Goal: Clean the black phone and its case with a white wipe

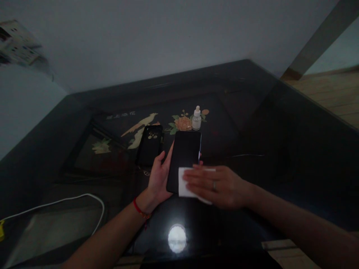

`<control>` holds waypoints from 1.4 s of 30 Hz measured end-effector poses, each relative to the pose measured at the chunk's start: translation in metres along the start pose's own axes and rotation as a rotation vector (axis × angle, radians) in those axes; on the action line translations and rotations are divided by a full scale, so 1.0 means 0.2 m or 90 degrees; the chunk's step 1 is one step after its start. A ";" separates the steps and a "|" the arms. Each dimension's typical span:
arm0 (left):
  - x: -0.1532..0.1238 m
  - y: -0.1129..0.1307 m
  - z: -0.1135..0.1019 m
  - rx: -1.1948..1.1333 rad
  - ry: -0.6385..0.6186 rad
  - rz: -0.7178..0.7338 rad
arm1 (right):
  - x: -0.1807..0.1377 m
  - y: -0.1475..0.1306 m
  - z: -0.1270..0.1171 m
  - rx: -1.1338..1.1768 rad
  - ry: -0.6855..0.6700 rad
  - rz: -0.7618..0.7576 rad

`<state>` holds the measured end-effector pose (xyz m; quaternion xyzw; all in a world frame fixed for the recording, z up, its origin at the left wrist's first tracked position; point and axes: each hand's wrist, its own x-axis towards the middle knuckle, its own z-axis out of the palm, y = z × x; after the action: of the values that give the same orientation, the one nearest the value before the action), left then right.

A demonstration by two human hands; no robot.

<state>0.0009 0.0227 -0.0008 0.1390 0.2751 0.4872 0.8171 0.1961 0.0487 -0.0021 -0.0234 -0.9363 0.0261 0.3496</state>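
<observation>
My left hand [159, 181], with a red bracelet at its wrist, is closed around a smartphone [185, 151] whose dark screen faces up. Its fingers pass beneath the phone and a few tips show at the right edge. Against the lower part of the screen my right hand [214, 185] holds a white wipe or folded tissue [183, 186]; the fingers lie over it and are slightly blurred. A black phone case [150, 145] with a chain attached lies just left of the phone. Behind the phone stands a small dropper bottle [196, 118] with a white top.
The glossy black table [252, 123] has inlaid flowers and birds and reflects a round light near its front. A white cable [61, 200] curves across the left side, by a yellow object [1, 229]. A pale wall [157, 41] borders the back.
</observation>
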 end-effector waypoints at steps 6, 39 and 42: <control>0.00 0.00 0.00 -0.011 0.012 0.015 | 0.02 -0.02 0.00 -0.002 0.009 -0.012; -0.01 -0.11 0.00 0.000 0.005 -0.022 | 0.11 0.03 -0.04 -0.191 0.050 0.154; -0.01 -0.11 0.00 -0.008 0.025 -0.023 | 0.11 0.03 -0.05 -0.154 -0.009 0.069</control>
<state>0.0152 0.0100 -0.0102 0.1192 0.2908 0.4768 0.8209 0.1871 0.0565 0.0189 -0.1156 -0.9325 -0.0682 0.3353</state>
